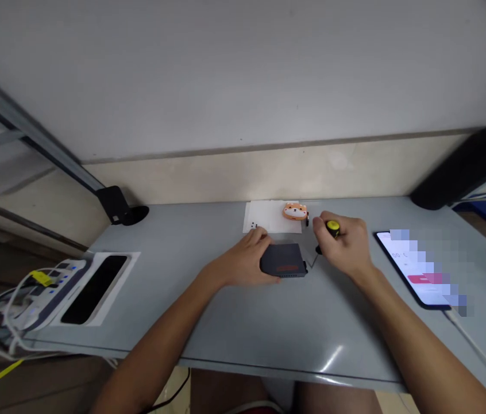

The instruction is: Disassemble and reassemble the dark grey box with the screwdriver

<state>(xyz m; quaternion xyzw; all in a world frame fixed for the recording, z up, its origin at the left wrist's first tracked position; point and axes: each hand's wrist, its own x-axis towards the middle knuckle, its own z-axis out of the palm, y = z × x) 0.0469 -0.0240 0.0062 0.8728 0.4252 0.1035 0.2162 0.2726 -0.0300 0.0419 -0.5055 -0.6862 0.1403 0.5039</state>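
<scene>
A flat dark box [284,257] with reddish print near its front edge lies on the grey table. My left hand [249,259] is closed around its left end, fingers at the back and thumb along the front. In my right hand [348,244] is a screwdriver [333,226] with a yellow-capped black handle, gripped in a fist. Its thin shaft slants down to the left, and the tip is close to the box's right end; whether it touches I cannot tell. Behind the box, several tiny dark screws [254,225] rest on white paper [266,214].
An orange animal-faced case [294,211] sits on the paper. To the right lies a lit phone [413,270] with a cable. At left are a dark phone [95,289], a power strip [56,293] with tangled cables and a black stand [120,207]. A black cylinder [462,167] stands back right.
</scene>
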